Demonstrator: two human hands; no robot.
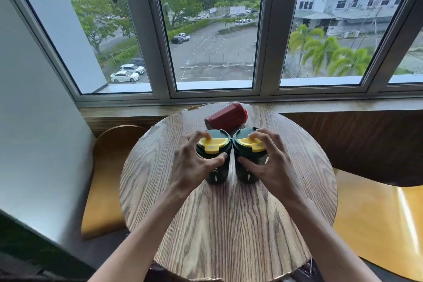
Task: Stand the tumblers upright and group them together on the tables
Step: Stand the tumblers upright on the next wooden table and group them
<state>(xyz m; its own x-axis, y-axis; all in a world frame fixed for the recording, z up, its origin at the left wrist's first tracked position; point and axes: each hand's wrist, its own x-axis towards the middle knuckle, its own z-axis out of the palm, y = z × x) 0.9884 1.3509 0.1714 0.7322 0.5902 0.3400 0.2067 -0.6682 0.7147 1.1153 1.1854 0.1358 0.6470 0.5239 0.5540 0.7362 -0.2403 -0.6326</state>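
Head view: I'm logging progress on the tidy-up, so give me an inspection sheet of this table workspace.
Surface: round wooden table.
Job's things: left green tumbler and right green tumbler upright, side by side; red tumbler lying on its side behind them.
Clutter: nothing seen.
Grippers: left hand grips the left green tumbler; right hand grips the right green tumbler.
Cables: nothing seen.
Surroundings: window ahead, yellow chairs on both sides.
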